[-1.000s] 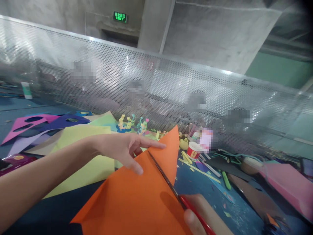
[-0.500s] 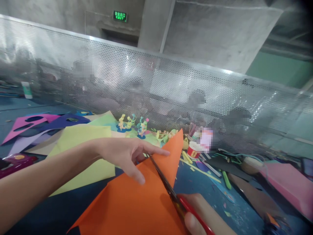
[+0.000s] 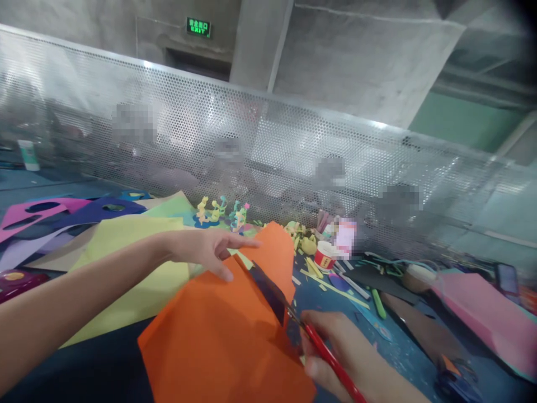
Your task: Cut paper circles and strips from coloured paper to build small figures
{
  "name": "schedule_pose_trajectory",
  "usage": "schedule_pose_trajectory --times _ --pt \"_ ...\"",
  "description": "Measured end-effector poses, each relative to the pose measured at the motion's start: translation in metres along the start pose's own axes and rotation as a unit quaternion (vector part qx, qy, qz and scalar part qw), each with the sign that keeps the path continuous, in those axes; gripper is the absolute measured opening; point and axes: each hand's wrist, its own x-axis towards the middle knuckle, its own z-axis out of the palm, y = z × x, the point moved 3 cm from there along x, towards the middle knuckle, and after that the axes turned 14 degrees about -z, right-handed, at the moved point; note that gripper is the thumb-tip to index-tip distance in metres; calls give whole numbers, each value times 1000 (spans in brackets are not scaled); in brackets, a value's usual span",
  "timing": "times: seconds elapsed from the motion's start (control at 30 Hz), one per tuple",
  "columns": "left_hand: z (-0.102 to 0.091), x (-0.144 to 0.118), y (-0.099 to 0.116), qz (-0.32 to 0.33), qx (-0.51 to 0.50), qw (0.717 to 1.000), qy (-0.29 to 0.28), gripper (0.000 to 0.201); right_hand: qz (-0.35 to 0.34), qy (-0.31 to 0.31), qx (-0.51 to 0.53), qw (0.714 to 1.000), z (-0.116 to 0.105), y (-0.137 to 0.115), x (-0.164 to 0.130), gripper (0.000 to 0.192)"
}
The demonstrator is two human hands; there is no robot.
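Observation:
An orange paper sheet (image 3: 213,336) lies in front of me over the blue table (image 3: 403,364). A long cut runs through it, and the strip right of the cut (image 3: 274,254) has dropped away, leaving a dark gap. My left hand (image 3: 210,251) holds the sheet's far edge, thumb and fingers pinching it. My right hand (image 3: 348,358) grips red-handled scissors (image 3: 319,347) whose blades sit in the cut.
Yellow (image 3: 138,246), purple (image 3: 100,210) and pink (image 3: 482,308) paper sheets lie around. Small paper figures (image 3: 220,211), a red-and-white cup (image 3: 324,256), a green pen (image 3: 378,303) and scraps clutter the far side. A perforated metal screen (image 3: 293,162) stands behind, with people beyond it.
The scissors have cut further along the orange sheet; the right strip has separated and sagged, opening a gap. My right hand has moved up into view. The camera shifted slightly right.

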Motion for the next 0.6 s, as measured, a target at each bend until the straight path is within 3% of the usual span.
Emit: schedule_pose_trajectory --times 0.1,0.2,0.27,0.33,0.47,0.6 --pt "-19 3 -17 3 -11 1000 29 74 63 12 -165 984 -11 18 -2 54" --pt "-36 3 -37 -45 28 998 34 68 213 0 -316 925 -26 52 -9 49" --pt "-45 3 -50 -76 67 994 44 68 310 -24 -350 884 -34 80 -18 51" --pt "-51 4 -60 -90 110 988 56 68 373 -57 -341 861 -38 106 -30 51" --pt "-47 14 -69 -95 187 972 104 69 404 -95 -331 847 -42 139 -52 39" --pt "-34 26 -60 -57 265 942 200 74 401 -95 -342 845 -44 137 -56 36"
